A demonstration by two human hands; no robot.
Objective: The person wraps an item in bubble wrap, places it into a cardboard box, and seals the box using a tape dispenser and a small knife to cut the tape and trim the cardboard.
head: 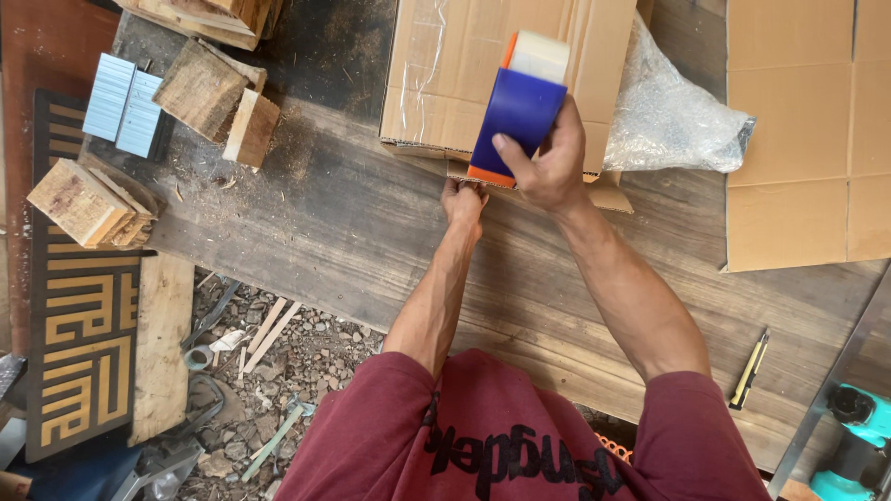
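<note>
Even, soft daylight; a sharp, clear view from above.

Light falls flat across the counter [371,232], leaving only faint, short shadows beside the wood blocks [218,97]. The clear plastic bag [673,116] glints white, mildly glaring. Focus holds throughout; the maroon shirt [501,436] at the bottom edge looks slightly soft and stretched.

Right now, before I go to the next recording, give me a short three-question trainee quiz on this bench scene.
1. True or false: the right hand holds the blue and orange tape dispenser.
2. What do the left hand fingers touch? A) utility knife B) cardboard box C) wood block
3. Fill in: beside the cardboard box, to its right in the view, lies clear ____ wrap.

Key: 1 true; 2 B, at the box's near edge; 3 bubble.
</note>
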